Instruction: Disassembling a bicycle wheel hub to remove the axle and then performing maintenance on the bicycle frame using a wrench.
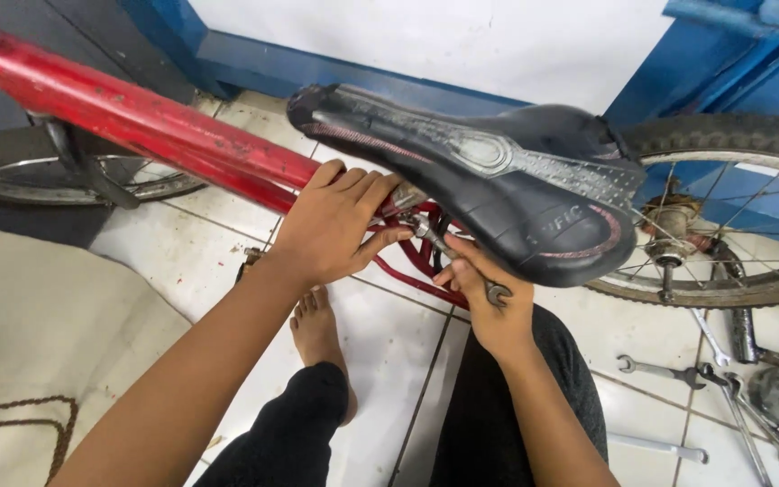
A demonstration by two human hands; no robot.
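A red bicycle frame [137, 117] runs from upper left toward a worn black saddle [489, 171] in the middle. My left hand [335, 221] rests on the frame just under the saddle's nose, fingers curled at the seat clamp [405, 200]. My right hand [484, 293] grips a metal wrench [448, 251] whose upper end sits on the clamp bolt beneath the saddle. The clamp itself is mostly hidden by the saddle and my fingers.
The rear wheel [732, 216] stands at right, the front wheel [56, 171] at left. Several wrenches [669, 370] lie on the white tiled floor [389, 361] at lower right. My bare foot [317, 338] and dark trouser legs are below. A blue wall [254, 63] is behind.
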